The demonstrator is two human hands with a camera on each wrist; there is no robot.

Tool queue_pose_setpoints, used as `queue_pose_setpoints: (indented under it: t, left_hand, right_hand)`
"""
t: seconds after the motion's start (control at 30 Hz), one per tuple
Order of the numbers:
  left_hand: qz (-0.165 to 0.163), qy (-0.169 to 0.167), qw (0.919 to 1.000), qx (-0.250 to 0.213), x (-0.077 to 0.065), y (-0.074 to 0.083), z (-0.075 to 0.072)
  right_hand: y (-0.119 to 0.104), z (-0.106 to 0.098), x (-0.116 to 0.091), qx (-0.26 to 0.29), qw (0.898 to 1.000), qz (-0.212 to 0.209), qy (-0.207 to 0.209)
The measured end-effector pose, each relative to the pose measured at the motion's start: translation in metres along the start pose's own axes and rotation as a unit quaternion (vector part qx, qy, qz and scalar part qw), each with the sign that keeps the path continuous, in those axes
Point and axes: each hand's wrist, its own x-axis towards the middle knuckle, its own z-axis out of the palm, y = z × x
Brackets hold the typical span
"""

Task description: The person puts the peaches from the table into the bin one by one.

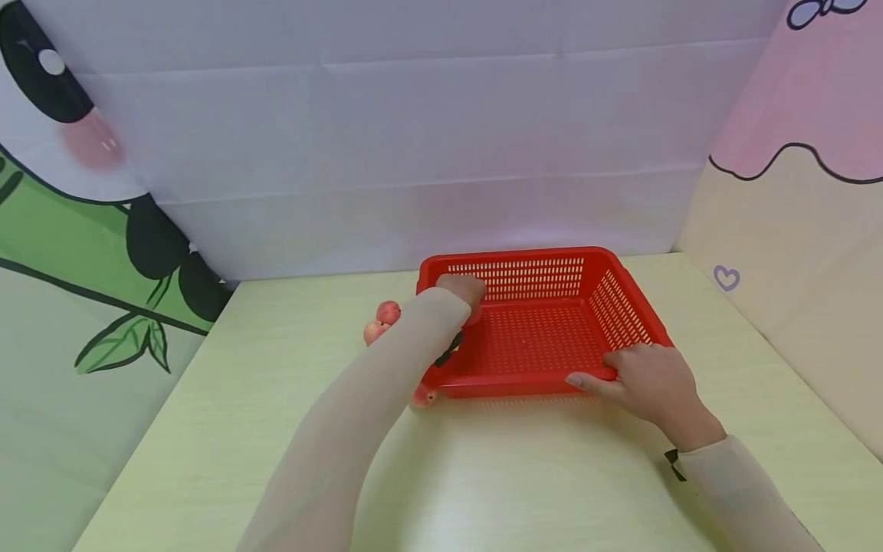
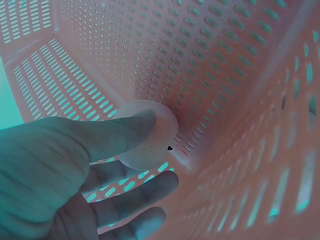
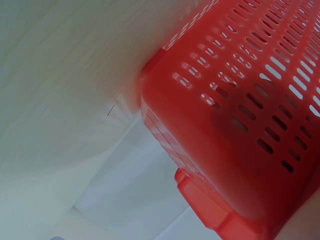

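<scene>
A red plastic basket (image 1: 538, 383) with slotted sides stands on the table. Inside its left end, my left hand (image 1: 464, 290) pinches a round peach (image 2: 150, 132) between thumb and fingers, close to a basket corner in the left wrist view. The other fingers of that hand extend below the fruit. My right hand (image 1: 648, 383) grips the basket's rim at the near right corner, thumb along the front edge. Only a blurred sliver of this hand shows in the right wrist view, beside the basket's outer wall (image 3: 200, 140).
Outside the basket's left side lie a reddish peach (image 1: 388, 312), a paler peach (image 1: 375, 332) and another peach (image 1: 424, 395) by the near left corner. My left forearm partly covers that area. A pale cloth wall (image 1: 441, 153) rises behind the table (image 1: 483, 475).
</scene>
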Motion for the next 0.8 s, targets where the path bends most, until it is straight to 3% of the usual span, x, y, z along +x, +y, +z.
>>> queue_pose_setpoints:
  t: [0.2, 0.23, 0.27, 0.33, 0.47, 0.5, 0.6, 0.7, 0.8]
  left_hand:
    - [0.002, -0.013, 0.9999, 0.010, -0.063, 0.005, -0.034]
    - [0.000, -0.009, 0.9999, 0.013, -0.068, 0.006, -0.036]
    - [-0.002, -0.005, 0.9999, 0.012, -0.060, 0.005, -0.031]
    - [-0.008, -0.005, 0.9998, 0.016, -0.062, 0.006, -0.032]
    - [-0.013, -0.009, 0.9999, 0.006, -0.035, 0.003, -0.023]
    - [-0.015, -0.014, 0.9998, 0.004, -0.045, 0.004, -0.030]
    - [-0.021, -0.009, 0.9993, -0.029, -0.054, 0.003, -0.036]
    - [-0.017, 0.017, 0.9983, -0.053, -0.074, 0.002, -0.046]
    - [0.004, 0.047, 0.9957, -0.080, -0.078, -0.003, -0.052]
  right_hand:
    - [-0.001, -0.001, 0.000, 0.008, 1.000, -0.004, 0.006]
    - [-0.001, -0.001, 0.000, 0.008, 1.000, -0.005, 0.007]
    - [-0.001, 0.000, -0.001, 0.008, 1.000, -0.005, 0.007]
    - [-0.001, 0.000, 0.000, 0.009, 1.000, -0.005, 0.006]
    - [-0.001, 0.000, 0.000, 0.010, 1.000, -0.005, 0.004]
    - [-0.001, 0.000, 0.000, 0.010, 1.000, -0.005, 0.005]
    - [-0.001, -0.001, 0.000, 0.011, 1.000, -0.007, 0.007]
    - [-0.001, -0.002, 0.000, 0.012, 1.000, -0.007, 0.008]
    - [-0.001, -0.003, 0.000, 0.011, 1.000, -0.006, 0.005]
